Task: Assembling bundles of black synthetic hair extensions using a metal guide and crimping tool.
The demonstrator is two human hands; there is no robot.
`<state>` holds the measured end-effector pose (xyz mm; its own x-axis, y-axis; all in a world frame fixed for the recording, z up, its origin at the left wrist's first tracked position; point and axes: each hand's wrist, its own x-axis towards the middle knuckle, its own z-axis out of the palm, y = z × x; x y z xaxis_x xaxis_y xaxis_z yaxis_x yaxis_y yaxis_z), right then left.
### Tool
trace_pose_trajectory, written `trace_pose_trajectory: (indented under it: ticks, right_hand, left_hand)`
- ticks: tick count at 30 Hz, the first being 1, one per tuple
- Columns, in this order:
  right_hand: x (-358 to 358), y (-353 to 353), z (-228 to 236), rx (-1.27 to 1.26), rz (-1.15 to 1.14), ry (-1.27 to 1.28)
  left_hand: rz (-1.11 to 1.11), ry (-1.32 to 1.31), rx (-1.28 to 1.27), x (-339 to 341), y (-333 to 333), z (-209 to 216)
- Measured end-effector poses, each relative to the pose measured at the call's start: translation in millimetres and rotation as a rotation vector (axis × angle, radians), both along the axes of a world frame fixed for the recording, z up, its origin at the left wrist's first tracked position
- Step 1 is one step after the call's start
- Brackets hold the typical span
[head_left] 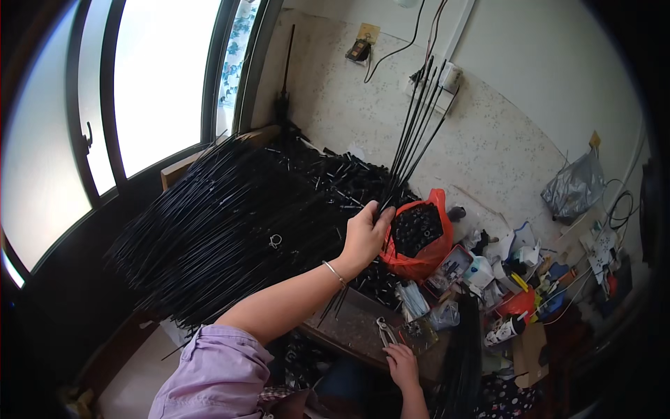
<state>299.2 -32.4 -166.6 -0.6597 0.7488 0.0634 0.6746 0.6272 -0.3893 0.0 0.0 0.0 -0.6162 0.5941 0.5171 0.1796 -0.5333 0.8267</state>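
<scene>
My left hand is closed around a small bunch of thin black rods. They fan out upward past the fist, and their lower ends show below the wrist. Beside the fist stands a red plastic bag filled with small black pieces. On the front part of the worktable, my right hand lies with its fingers extended. Its fingertips are by the handles of metal pliers; whether they touch cannot be made out.
A large heap of long black rods covers the table's left side, with loose short black parts behind it. Tools and packets crowd the right, near a white bottle. A window is at the left; a grey bag hangs on the wall.
</scene>
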Motion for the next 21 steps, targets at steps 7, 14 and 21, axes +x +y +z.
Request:
trace_pose_trajectory:
  ticks: [7, 14, 21]
  right_hand:
    - [-76.9, -45.0, 59.3, 0.161, 0.096, 0.496]
    - [-132.5, -64.5, 68.1, -0.691, -0.164, 0.989]
    - [-106.8, -70.2, 7.6, -0.93, 0.044, 0.68]
  left_hand:
    - [-0.245, -0.038, -0.207, 34.7, -37.4, -55.4]
    - [-0.819, -0.595, -0.155, 42.7, -60.9, -23.7]
    - [-1.035, -0.511, -0.302, 25.4, -65.7, -34.8]
